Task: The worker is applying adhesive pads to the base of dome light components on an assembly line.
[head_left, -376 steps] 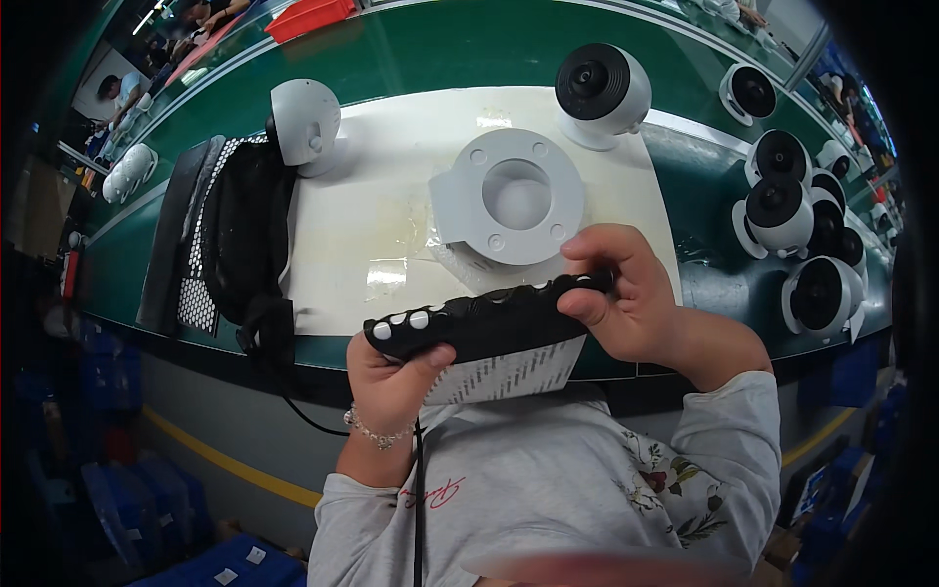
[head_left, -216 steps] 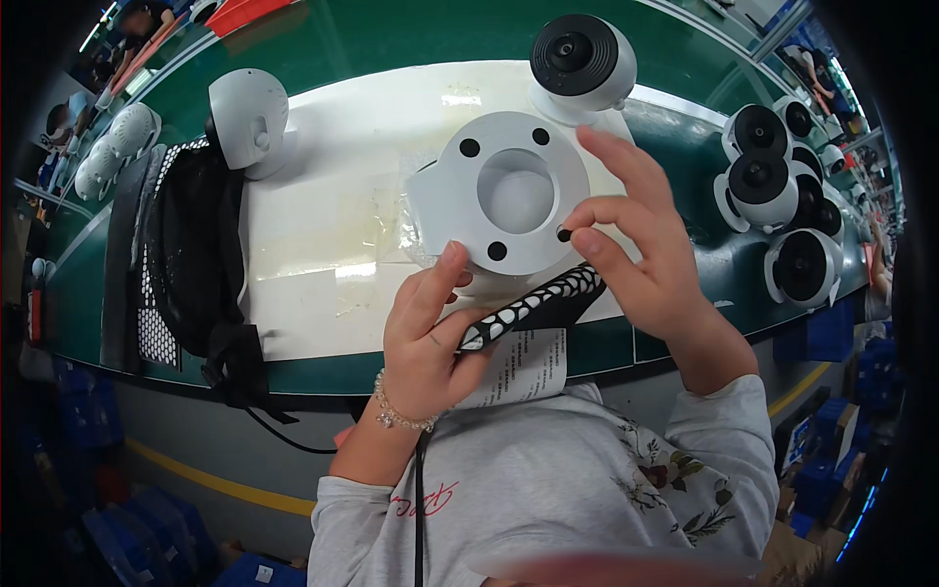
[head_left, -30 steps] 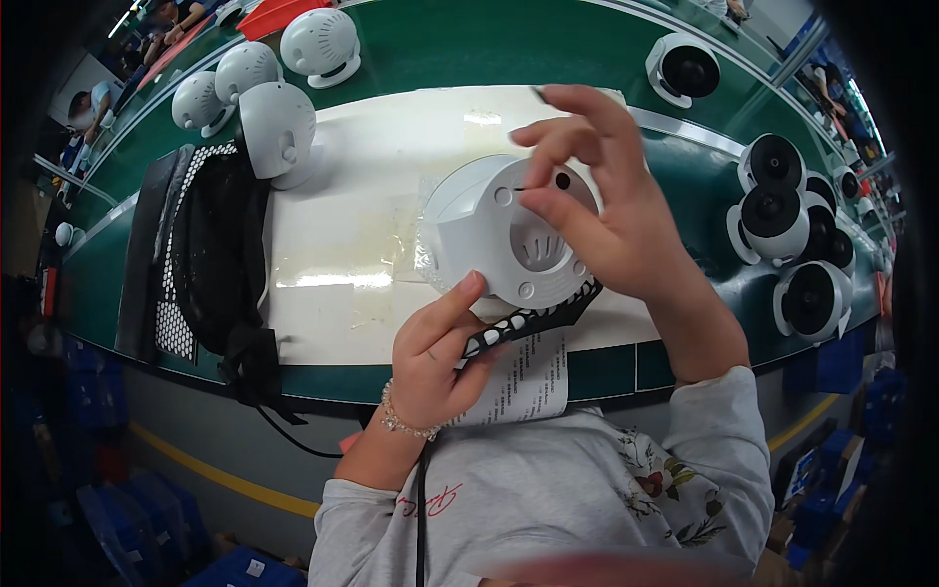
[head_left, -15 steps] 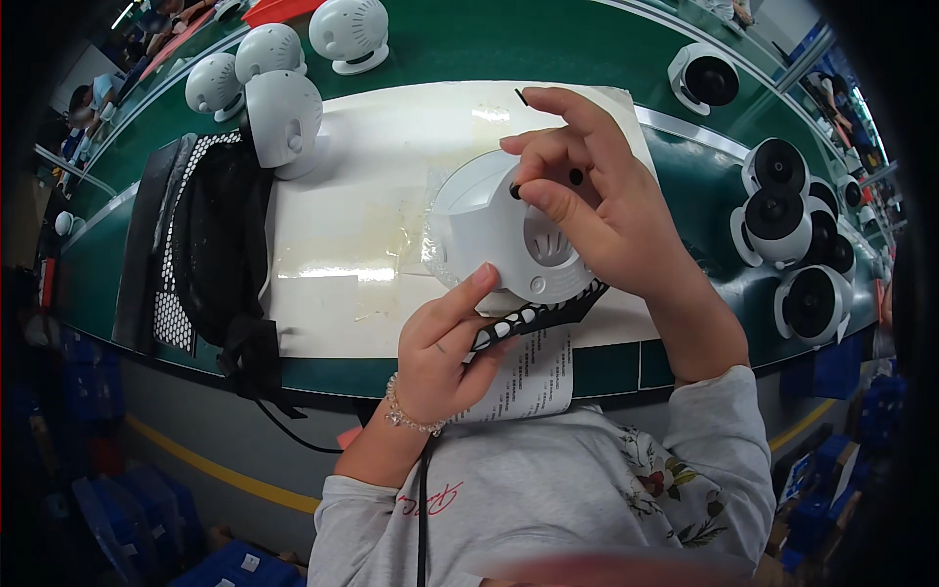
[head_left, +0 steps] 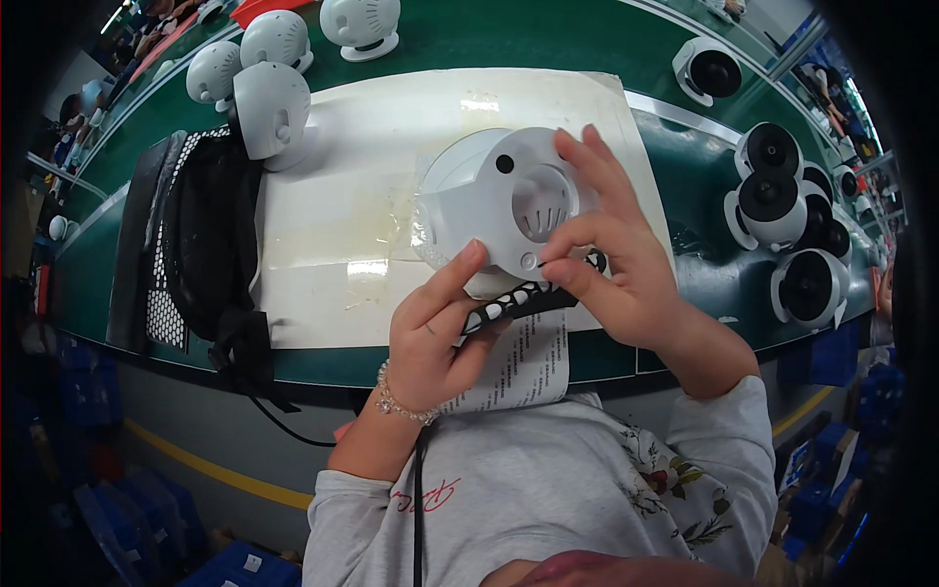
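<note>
On the table [head_left: 430, 44], a white device [head_left: 479, 215] is placed at twelve o'clock. A black strip [head_left: 518, 301] is pinched by the left hand [head_left: 430, 352]; whether anything is pinched by the right hand [head_left: 626, 284] cannot be told. Near eleven, one pad [head_left: 505, 164] is seated; near six, a recess [head_left: 529, 261] is bare.

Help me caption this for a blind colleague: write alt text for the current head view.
A left hand holds a white-spotted black strip beside a white device, while the right hand, thumb and forefinger nearly together, is at its ring-shaped base. One black dot sits on that base; more white devices stand on the green table.
</note>
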`<state>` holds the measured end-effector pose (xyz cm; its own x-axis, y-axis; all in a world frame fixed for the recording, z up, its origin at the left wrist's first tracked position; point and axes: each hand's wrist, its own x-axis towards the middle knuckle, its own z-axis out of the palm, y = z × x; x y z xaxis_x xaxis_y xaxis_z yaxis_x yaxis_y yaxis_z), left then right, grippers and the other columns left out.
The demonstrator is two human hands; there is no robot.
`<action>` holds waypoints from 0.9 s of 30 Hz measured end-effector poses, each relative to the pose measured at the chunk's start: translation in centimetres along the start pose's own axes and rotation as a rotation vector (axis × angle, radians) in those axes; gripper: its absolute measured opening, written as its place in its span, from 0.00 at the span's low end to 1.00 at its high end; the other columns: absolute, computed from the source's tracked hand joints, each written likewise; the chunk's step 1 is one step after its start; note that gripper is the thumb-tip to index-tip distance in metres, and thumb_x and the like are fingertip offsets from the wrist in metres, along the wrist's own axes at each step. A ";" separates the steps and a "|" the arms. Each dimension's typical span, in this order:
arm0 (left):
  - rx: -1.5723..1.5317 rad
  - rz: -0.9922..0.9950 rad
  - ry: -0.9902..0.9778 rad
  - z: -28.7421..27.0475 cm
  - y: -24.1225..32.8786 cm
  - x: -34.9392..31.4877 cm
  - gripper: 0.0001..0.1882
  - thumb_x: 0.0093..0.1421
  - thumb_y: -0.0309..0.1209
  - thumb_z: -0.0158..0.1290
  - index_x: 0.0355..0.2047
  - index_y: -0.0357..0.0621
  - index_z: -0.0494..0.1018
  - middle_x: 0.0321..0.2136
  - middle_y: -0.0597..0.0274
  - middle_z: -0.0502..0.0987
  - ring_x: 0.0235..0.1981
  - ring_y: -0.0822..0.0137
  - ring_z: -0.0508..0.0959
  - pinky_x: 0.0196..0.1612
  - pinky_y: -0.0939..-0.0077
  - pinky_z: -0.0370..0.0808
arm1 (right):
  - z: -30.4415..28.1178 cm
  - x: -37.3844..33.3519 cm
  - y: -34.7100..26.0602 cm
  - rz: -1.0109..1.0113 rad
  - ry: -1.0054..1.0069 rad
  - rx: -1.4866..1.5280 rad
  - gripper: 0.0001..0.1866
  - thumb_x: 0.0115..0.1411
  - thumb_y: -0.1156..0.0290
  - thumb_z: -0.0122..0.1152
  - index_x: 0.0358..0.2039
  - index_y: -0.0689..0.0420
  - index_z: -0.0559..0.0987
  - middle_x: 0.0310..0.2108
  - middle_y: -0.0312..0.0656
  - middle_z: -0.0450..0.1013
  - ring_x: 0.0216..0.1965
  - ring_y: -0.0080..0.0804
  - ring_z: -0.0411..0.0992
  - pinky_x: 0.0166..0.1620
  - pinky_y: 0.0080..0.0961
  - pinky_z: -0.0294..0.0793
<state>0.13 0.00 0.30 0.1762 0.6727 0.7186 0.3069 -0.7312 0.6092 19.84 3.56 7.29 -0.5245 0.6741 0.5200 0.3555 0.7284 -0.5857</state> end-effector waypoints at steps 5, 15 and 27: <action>-0.022 0.023 -0.006 0.1 0.0 0.2 0.11 0.38 0.16 0.57 0.24 0.31 0.69 0.50 0.43 0.65 0.27 0.63 0.77 0.31 0.77 0.73 | 1.0 -0.3 0.2 0.086 -0.018 0.004 0.03 0.52 0.74 0.58 0.28 0.58 0.75 0.61 0.52 0.47 0.64 0.48 0.35 0.54 0.30 0.60; 0.007 0.048 -0.012 0.0 -0.1 0.3 0.12 0.38 0.16 0.57 0.26 0.31 0.69 0.50 0.44 0.66 0.27 0.64 0.77 0.32 0.77 0.73 | 1.1 -0.7 1.2 -0.067 0.022 -0.120 0.06 0.54 0.69 0.57 0.30 0.57 0.76 0.57 0.53 0.54 0.62 0.48 0.44 0.54 0.32 0.58; -0.047 -0.021 0.013 0.1 0.0 0.2 0.11 0.37 0.16 0.56 0.24 0.30 0.69 0.49 0.44 0.67 0.26 0.65 0.75 0.30 0.78 0.72 | 1.7 -1.5 0.0 -0.337 0.194 -0.405 0.13 0.50 0.57 0.59 0.33 0.49 0.79 0.48 0.38 0.67 0.52 0.42 0.62 0.55 0.39 0.50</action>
<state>0.28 0.14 0.38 0.1580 0.6864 0.7099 0.2664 -0.7219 0.6387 19.31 2.36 5.52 -0.5217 0.3786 0.7645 0.4818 0.8703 -0.1023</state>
